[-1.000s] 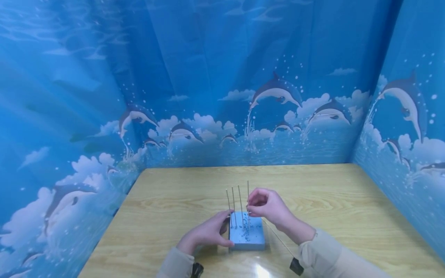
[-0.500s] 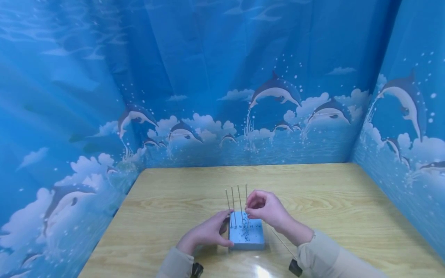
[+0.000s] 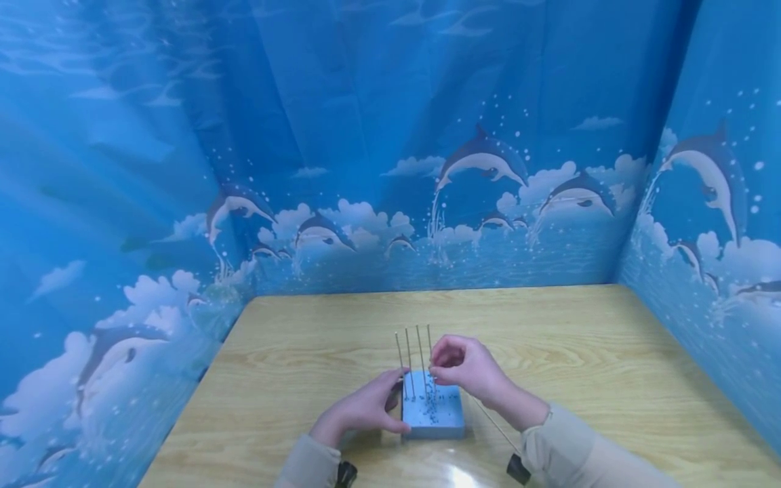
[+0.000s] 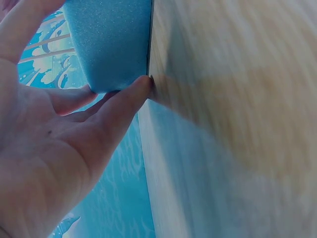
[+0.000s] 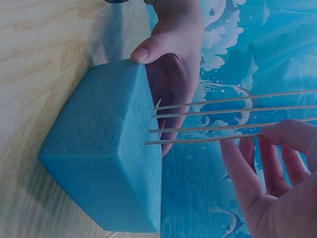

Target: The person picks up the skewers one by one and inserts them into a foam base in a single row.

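A light blue foam block (image 3: 448, 412) sits on the table, its top pitted with many small holes. My left hand (image 3: 369, 407) grips its left side, with the thumb at the near corner and the fingers round the far corner. In the left wrist view, fingertips (image 4: 143, 85) press against the block's edge. Three thin wooden skewers (image 3: 409, 359) stand in the block toward its left. My right hand (image 3: 466, 366) pinches a fourth skewer (image 5: 198, 141) between thumb and finger. In the right wrist view its lower end meets the foam, in line with the others.
Another thin stick (image 3: 497, 425) lies on the wooden table (image 3: 579, 352), right of the block, running toward the right sleeve. Blue dolphin-print curtains (image 3: 366, 135) enclose the table at the back and both sides. Small black devices (image 3: 517, 469) sit near both wrists.
The pinched skewer has come down a little and leaned left, closer to the other three. My right hand has moved slightly left and down with it. The left hand stays in place.
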`<move>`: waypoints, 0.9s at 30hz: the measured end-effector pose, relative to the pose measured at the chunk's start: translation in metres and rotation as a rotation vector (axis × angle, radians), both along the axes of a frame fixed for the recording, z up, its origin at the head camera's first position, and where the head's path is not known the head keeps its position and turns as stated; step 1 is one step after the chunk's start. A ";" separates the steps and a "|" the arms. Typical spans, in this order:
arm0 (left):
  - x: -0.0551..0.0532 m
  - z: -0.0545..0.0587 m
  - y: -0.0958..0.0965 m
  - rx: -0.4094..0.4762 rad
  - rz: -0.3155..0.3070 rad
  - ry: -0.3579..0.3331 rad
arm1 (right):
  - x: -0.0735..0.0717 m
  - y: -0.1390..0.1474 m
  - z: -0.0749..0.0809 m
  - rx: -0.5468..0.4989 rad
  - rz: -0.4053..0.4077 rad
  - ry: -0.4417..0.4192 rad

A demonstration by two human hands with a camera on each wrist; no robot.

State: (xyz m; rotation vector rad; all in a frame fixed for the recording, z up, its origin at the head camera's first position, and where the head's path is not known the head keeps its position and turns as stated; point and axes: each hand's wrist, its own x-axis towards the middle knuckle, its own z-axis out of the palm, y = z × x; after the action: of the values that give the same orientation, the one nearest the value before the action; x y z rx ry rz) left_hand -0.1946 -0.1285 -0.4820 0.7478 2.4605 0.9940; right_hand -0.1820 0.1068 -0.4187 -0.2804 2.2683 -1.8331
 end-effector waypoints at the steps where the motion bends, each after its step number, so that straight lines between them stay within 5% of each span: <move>1: 0.000 0.000 0.000 0.002 -0.001 -0.001 | 0.000 0.000 0.000 0.003 0.000 -0.001; 27: -0.001 -0.001 0.000 0.000 -0.004 0.000 | 0.002 0.002 0.008 0.060 0.029 0.019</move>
State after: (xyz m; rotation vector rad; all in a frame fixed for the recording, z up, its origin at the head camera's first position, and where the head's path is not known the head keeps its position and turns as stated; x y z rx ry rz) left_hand -0.1960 -0.1283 -0.4827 0.7525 2.4577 0.9926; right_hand -0.1804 0.1085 -0.4103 -0.3201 2.3145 -1.7521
